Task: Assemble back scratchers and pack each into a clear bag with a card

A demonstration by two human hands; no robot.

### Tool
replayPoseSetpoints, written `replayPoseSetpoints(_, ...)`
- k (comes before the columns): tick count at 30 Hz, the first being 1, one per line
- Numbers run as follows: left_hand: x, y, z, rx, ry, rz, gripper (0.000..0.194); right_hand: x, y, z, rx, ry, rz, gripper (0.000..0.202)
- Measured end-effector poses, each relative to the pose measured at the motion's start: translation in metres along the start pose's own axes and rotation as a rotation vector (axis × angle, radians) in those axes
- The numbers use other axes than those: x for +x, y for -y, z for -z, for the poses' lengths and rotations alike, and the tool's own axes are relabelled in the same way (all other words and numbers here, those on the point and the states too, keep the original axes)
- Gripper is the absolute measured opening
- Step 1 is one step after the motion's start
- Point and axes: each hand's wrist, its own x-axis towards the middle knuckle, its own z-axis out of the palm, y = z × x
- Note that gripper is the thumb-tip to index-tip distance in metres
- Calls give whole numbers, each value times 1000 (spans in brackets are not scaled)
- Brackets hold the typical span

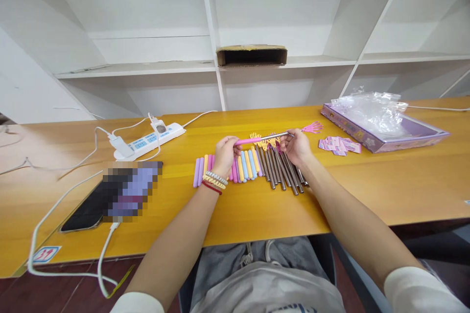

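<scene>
A back scratcher with a pink hand-shaped head [312, 127] is held across the desk between my two hands. My left hand [224, 152] is closed around its pink handle [247, 141]. The fingers of my right hand [294, 146] pinch the metal rod [276, 135] near the head. Below my hands lies a row of coloured handles [248, 164] in purple, pink, yellow and blue, partly hidden by my left hand. Beside the row, several metal rods [279, 168] with yellow and magenta hand-shaped heads are spread out, partly behind my right hand.
Small printed cards [340, 145] lie to the right, near a purple box lid [404, 144] holding clear plastic bags [372, 112]. On the left are a white power strip [150, 142], cables and a phone [86, 208]. A cardboard box [251, 49] sits on the shelf.
</scene>
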Motion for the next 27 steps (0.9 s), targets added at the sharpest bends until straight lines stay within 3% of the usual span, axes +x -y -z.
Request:
replayPoseSetpoints(5, -1, 1, -1, 9, 34, 5, 11, -1, 2, 1, -6, 6, 35, 7)
replayPoseSetpoints(16, 1, -1, 6, 101, 37, -124, 13, -8, 9, 1, -28, 151, 149, 19)
replayPoseSetpoints(27, -3, 0, 3, 192, 89, -160, 16, -8, 6, 3, -40, 284, 186, 26)
